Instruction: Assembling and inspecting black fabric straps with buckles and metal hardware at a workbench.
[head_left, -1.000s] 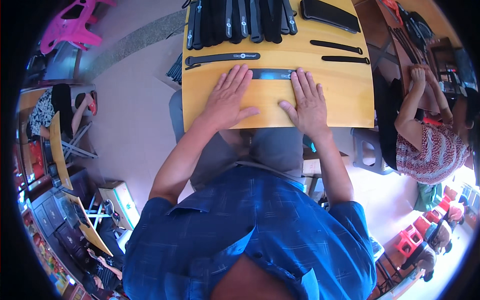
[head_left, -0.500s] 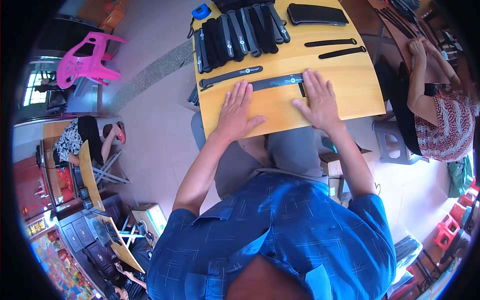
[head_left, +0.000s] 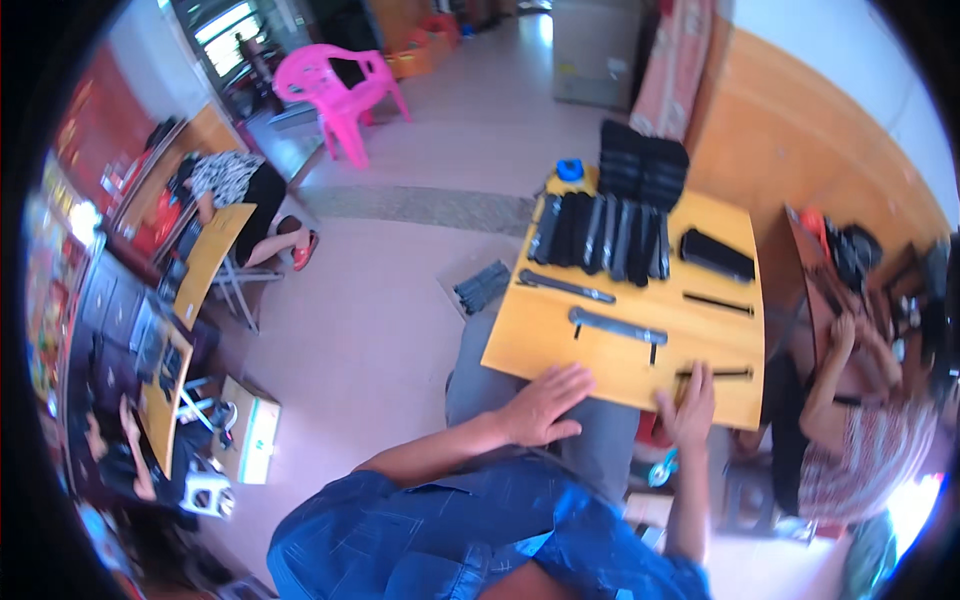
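Observation:
My left hand [head_left: 548, 405] is open at the front edge of a yellow table, its fingers stretched out and holding nothing. At the front right, my right hand [head_left: 689, 408] has its thumb and fingers apart, the fingertips over a thin black strap [head_left: 728, 374]; whether they touch it I cannot tell. Beyond my hands lies a wide grey strap [head_left: 620, 327] with a pale printed label, small black ends jutting from beneath it. A similar grey strap [head_left: 567, 286] rests farther left. Another thin black strap [head_left: 718, 303] lies toward the right edge.
The yellow table [head_left: 560, 345] also bears a row of black and grey straps [head_left: 603, 237], a dark bundle [head_left: 643, 165], a black stack [head_left: 716, 256] and a blue tape-measure-like object [head_left: 570, 169]. A person [head_left: 860, 440] works at the right. A pink chair [head_left: 340, 95] stands far left.
Both hands have lifted off the wide grey strap and drawn back toward me. One thin black strap now lies nearer, by my right hand. The head view has swung and tilted upward.

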